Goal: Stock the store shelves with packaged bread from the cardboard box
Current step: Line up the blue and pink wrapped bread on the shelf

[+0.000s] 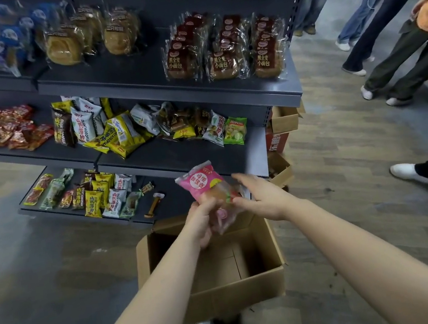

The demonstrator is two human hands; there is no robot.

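Our left hand [202, 221] grips the lower end of a pink bread packet [202, 184] above the cardboard box [242, 293]. Our right hand [259, 196] lies almost straight-fingered against its side. We judge this the carry: next it must rise to the bread shelf [136, 69], into the gap beside the brown loaves [222, 59]. Snack packs [118, 132] crowd the lower shelves, and bystanders' legs [372, 33] stand at the right.
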